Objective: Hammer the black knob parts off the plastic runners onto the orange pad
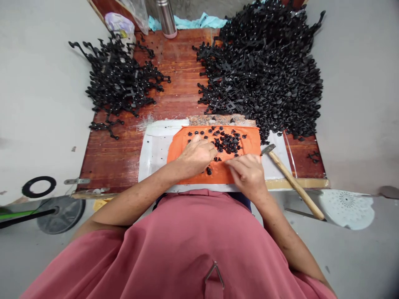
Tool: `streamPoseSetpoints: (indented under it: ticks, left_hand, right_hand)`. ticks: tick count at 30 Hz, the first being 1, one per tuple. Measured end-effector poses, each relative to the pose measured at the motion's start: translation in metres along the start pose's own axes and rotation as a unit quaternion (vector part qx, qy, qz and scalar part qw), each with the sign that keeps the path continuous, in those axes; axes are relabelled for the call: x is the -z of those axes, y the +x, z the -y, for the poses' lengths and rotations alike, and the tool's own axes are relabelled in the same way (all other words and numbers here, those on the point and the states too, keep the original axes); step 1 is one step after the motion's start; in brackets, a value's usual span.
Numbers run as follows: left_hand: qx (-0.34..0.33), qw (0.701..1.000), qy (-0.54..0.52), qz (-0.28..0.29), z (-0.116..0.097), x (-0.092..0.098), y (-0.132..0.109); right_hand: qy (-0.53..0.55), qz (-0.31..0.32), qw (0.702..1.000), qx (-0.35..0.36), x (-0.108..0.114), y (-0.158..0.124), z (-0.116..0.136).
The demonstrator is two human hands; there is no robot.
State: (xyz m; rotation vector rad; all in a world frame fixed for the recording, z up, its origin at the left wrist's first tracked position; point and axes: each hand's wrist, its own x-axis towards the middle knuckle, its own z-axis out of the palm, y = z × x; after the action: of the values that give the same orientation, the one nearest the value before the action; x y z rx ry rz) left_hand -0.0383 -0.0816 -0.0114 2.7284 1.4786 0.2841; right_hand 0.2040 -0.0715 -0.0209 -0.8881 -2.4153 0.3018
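Small black round parts [229, 142] lie scattered and heaped on an orange cloth [183, 170]. Over the cloth's left half is my left hand [198, 154], its fingers curled closed beside several loose parts. My right hand [249, 172] is at the cloth's right edge, thumb and fingertips pressed together close to the parts. Whatever either hand pinches is too small or hidden to make out. Just right of my right hand lies a hammer [291, 178] with a wooden handle, its head on the white sheet [149, 155] under the cloth.
A large heap of black parts [264, 70] covers the table's right back; a smaller pile of black branched pieces [120, 79] is at the left. A steel flask [166, 18] stands at the back of the wooden table [174, 91]. A white perforated stool [346, 207] is at lower right.
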Motion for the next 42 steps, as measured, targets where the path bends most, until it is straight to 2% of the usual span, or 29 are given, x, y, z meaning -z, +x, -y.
streamPoseSetpoints:
  ticks: [5, 7, 10, 13, 17, 21, 24, 29, 35, 38, 40, 42]
  left_hand:
    - [-0.005, 1.0, -0.016, 0.015, 0.001, -0.001, 0.004]
    - [-0.013, 1.0, -0.011, 0.022, 0.003, -0.002, 0.006]
    - [-0.017, 0.999, -0.013, 0.034, 0.006, 0.003, 0.006]
    - [0.023, 0.999, -0.026, 0.028, 0.011, 0.016, 0.004]
    - [0.106, 0.994, -0.034, -0.019, 0.019, 0.035, -0.01]
    - [0.15, 0.986, -0.059, -0.038, 0.021, 0.038, -0.028]
    - [0.139, 0.986, -0.089, -0.022, 0.017, 0.034, -0.03]
    - [0.105, 0.988, -0.11, -0.002, 0.01, 0.034, -0.016]
    - [0.112, 0.991, -0.079, 0.003, 0.011, 0.04, -0.007]
    - [0.103, 0.99, -0.09, 0.02, 0.008, 0.038, -0.005]
    - [0.08, 0.992, -0.087, 0.035, 0.004, 0.034, -0.002]
    - [0.049, 0.996, -0.062, 0.048, -0.001, 0.028, 0.003]
  right_hand:
    - [0.013, 0.081, 0.992, 0.093, -0.019, 0.012, 0.021]
    - [-0.012, 0.084, 0.991, 0.106, -0.024, 0.015, 0.023]
    - [-0.044, 0.059, 0.993, 0.09, -0.026, 0.019, 0.021]
    - [-0.045, 0.063, 0.995, 0.065, -0.024, 0.022, 0.02]
    - [-0.024, 0.073, 0.995, 0.063, -0.022, 0.024, 0.021]
    - [-0.018, 0.085, 0.994, 0.066, -0.026, 0.027, 0.022]
    - [-0.018, 0.093, 0.995, 0.022, -0.03, 0.03, 0.026]
    - [-0.004, 0.092, 0.994, -0.066, -0.031, 0.036, 0.033]
    - [-0.004, 0.093, 0.993, -0.076, -0.03, 0.042, 0.03]
    - [0.016, 0.051, 0.995, -0.085, -0.018, 0.04, 0.02]
    - [0.019, 0.005, 0.994, -0.106, -0.006, 0.035, 0.009]
    - [-0.008, -0.014, 0.994, -0.11, 0.005, 0.027, -0.002]
